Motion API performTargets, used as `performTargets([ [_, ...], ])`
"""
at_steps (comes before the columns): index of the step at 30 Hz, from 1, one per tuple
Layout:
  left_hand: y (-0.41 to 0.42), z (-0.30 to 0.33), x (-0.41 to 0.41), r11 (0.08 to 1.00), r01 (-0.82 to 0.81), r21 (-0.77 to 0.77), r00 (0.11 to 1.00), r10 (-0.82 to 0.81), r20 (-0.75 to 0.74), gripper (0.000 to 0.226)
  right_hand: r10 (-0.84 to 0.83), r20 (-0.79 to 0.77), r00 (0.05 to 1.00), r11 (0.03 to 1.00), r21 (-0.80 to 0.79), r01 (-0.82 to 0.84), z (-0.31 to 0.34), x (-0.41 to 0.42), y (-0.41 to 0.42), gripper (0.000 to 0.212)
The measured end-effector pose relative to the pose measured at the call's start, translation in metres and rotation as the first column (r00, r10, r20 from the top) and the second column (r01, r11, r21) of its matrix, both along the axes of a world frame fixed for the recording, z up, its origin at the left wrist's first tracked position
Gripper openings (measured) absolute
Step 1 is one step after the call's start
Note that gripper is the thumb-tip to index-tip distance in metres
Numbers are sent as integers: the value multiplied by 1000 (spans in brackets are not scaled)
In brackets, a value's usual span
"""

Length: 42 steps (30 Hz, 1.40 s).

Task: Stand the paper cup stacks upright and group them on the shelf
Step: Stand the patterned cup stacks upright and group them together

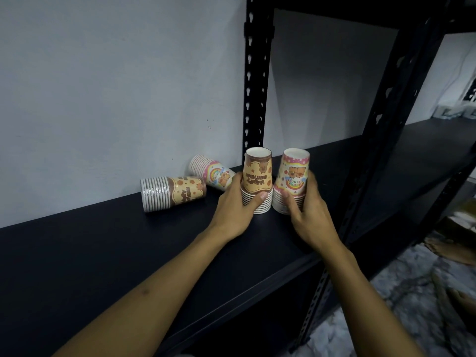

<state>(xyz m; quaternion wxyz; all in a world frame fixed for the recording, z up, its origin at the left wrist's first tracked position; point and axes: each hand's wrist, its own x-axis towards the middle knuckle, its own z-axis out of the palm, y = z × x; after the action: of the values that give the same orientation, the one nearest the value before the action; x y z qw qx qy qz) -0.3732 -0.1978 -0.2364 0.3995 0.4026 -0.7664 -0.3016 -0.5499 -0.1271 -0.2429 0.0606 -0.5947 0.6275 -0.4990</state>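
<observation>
Two paper cup stacks stand mouth-down, side by side, on the dark shelf [103, 253]. My left hand [235, 207] grips the brown stack [257, 173]. My right hand [309, 210] grips the pink rainbow stack [293, 171] just to its right. The two stacks nearly touch. Further left, a second brown stack [172, 193] lies on its side near the wall. Behind it a second pink stack [210, 172] also lies on its side, partly hidden by my left hand.
A black perforated upright [253, 73] stands right behind the held stacks. Another black upright [386, 130] rises to the right at the shelf's front. A grey wall [116, 86] backs the shelf. A lower shelf and a mottled floor [401, 292] show at the right.
</observation>
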Motion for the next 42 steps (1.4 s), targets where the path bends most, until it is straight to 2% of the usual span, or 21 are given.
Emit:
performTargets([
  [3,-1,-5,-2,1000,-10,2,999,10,41,64,-24,32,999,998,54,23,2,1,4,78],
  [7,1,-6,0,999,-18,35,995,15,98,71,-35,40,999,997,73,32,6,7,8,65],
  [9,6,-5,1,999,-20,45,990,14,139,79,-55,44,998,994,95,51,6,6,9,64],
  [12,16,-2,8,998,-35,56,982,24,186,97,-84,56,995,985,157,74,11,8,11,79],
  [14,24,1,15,997,-43,65,970,26,242,101,-110,66,992,971,221,93,16,13,13,88],
  [16,35,1,21,997,-47,57,947,26,321,95,-138,28,990,945,302,124,19,22,19,100],
  [19,57,3,34,998,-40,-46,861,58,505,68,-188,-98,977,910,357,211,14,35,29,109],
  [22,75,5,50,996,-5,-84,799,54,599,61,-233,-130,964,894,360,265,5,45,40,98],
  [29,97,19,97,982,31,-187,709,110,696,62,-223,-295,929,834,435,338,-1,67,58,59],
  [33,92,25,131,953,52,-300,680,186,710,54,-146,-388,910,824,461,329,6,99,62,45],
  [36,74,31,154,908,19,-418,711,282,645,50,25,-439,898,873,447,194,13,130,53,43],
  [39,49,36,166,871,-39,-490,699,374,609,58,193,-474,859,886,461,55,16,155,35,42],
  [42,21,39,170,861,-68,-505,679,411,609,72,258,-497,829,888,459,-1,16,165,17,45],
])
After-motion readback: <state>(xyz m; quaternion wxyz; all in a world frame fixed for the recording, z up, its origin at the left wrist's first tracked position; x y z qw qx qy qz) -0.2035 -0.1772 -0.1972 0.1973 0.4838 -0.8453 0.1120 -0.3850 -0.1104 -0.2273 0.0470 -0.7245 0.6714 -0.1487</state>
